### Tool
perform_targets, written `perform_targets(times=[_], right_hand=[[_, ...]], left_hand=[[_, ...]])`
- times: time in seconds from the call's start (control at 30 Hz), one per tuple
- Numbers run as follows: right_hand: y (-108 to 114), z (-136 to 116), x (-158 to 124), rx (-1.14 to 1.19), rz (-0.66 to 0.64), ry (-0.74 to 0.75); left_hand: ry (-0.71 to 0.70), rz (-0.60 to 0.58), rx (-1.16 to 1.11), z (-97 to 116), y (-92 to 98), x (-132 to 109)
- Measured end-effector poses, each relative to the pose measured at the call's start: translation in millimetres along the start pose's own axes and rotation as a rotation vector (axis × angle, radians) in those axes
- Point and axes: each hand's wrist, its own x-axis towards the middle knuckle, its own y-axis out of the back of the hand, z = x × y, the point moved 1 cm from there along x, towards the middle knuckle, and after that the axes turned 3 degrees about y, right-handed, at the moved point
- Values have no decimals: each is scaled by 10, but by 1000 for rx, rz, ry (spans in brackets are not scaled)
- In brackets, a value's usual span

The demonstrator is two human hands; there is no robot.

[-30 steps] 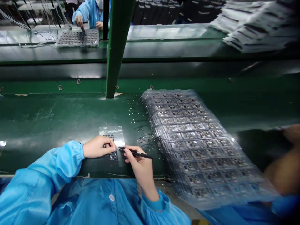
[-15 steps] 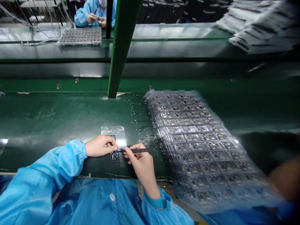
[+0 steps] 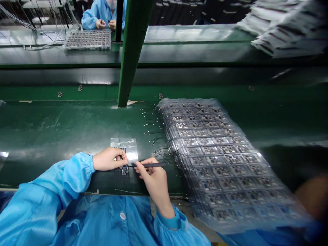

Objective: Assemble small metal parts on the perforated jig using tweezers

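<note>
My left hand (image 3: 109, 159) rests on the green bench, fingers curled and pinching a tiny part with a thin wire at a small clear sheet (image 3: 125, 147) that carries a grid of little components. My right hand (image 3: 151, 177) grips black tweezers (image 3: 147, 165), whose tip points left and meets the small part (image 3: 125, 168) just below my left fingertips. Both arms wear light blue sleeves.
A tall stack of clear blister trays (image 3: 217, 157) with small boards lies right of my hands. Loose thin wires (image 3: 156, 143) are scattered between. A green post (image 3: 133, 51) rises behind. A person in blue (image 3: 101, 15) works at another tray (image 3: 88, 38) across the line. Someone's blurred arm (image 3: 311, 198) shows at right.
My right hand turned the tweezers from slanting down-right to level and brought the tip in to the part by my left fingers. The view shifted slightly; the far person raised their hands.
</note>
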Motion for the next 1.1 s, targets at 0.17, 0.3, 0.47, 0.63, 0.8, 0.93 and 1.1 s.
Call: perform_targets(times=[0.17, 0.3, 0.47, 0.63, 0.8, 0.93, 1.1], right_hand=[[3, -6, -1, 39, 14, -19], [0, -13, 1, 5, 8, -11], [-20, -28, -9, -23, -1, -8], [-14, -25, -7, 134, 18, -42], [26, 18, -12, 301, 94, -1], [-4, 66, -37, 324, 125, 10], [-41, 55, -55, 285, 111, 28]], left_hand=[[-3, -2, 4, 6, 13, -5], [10, -4, -2, 4, 10, -6], [9, -5, -3, -9, 4, 0], [6, -8, -12, -10, 4, 2], [20, -9, -27, 0, 11, -3], [65, -44, -125, 1, -7, -6], [112, -79, -218, -14, -34, -1]])
